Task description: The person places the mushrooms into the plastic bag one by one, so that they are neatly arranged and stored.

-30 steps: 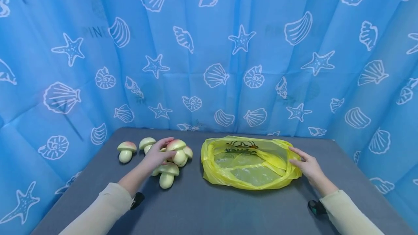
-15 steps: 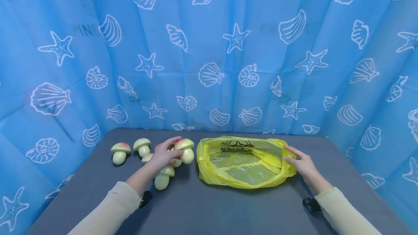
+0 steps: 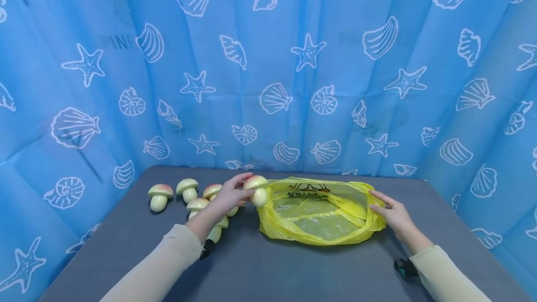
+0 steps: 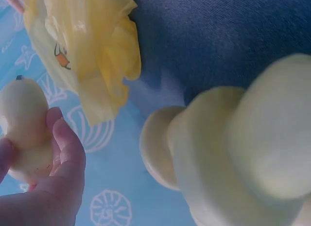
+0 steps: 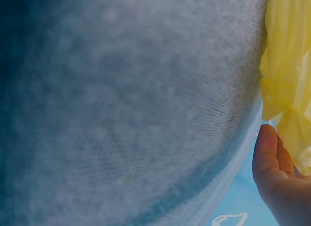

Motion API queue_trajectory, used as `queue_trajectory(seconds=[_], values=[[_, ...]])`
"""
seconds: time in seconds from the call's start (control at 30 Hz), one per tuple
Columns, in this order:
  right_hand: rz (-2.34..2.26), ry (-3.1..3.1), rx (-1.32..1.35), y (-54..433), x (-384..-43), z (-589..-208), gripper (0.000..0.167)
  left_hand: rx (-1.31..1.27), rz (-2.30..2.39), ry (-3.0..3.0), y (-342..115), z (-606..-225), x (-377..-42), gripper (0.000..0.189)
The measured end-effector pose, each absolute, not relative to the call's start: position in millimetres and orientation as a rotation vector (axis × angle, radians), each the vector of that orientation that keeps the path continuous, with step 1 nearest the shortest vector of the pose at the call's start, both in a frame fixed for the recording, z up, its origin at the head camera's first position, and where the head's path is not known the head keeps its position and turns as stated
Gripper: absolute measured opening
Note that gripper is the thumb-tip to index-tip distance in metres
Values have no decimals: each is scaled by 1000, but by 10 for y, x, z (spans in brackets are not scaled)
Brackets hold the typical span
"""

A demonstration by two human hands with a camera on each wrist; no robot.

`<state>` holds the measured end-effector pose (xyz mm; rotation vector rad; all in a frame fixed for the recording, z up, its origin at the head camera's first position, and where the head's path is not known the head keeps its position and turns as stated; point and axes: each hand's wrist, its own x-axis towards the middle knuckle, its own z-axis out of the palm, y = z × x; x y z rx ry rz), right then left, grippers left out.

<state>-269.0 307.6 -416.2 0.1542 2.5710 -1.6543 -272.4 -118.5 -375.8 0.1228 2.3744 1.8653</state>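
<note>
My left hand (image 3: 230, 197) holds a toy mushroom (image 3: 257, 191) between thumb and fingers, close to the left rim of a yellow plastic bag (image 3: 268, 227). In the left wrist view the mushroom (image 4: 24, 124) has a pale, rounded stem and fingertips pressed on its side. The bag stands with its mouth spread wide, a dark print on its inner back wall. At the bag's right edge, my right hand (image 3: 396, 218) pinches the rim; the right wrist view shows thumb and fingers (image 5: 267, 153) at the yellow plastic (image 5: 291, 65).
Several more pale mushrooms lie at the left of the grey table (image 3: 293, 274): one mushroom (image 3: 159, 197) apart at far left, another mushroom (image 3: 187, 189) beside it, the others grouped partly behind my left arm. A blue shell-print curtain (image 3: 268, 69) hangs behind the table.
My left hand has lifted a mushroom from the group and carried it right to the bag's left rim. The right hand has stayed at the bag's right edge.
</note>
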Motion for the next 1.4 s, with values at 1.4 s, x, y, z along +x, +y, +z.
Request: queue_trajectory(seconds=[1.4], values=[[-1662, 2587, 169, 3035, -2699, -4137, 55, 223, 1651, 2383, -452, -4017, -2945, 54]])
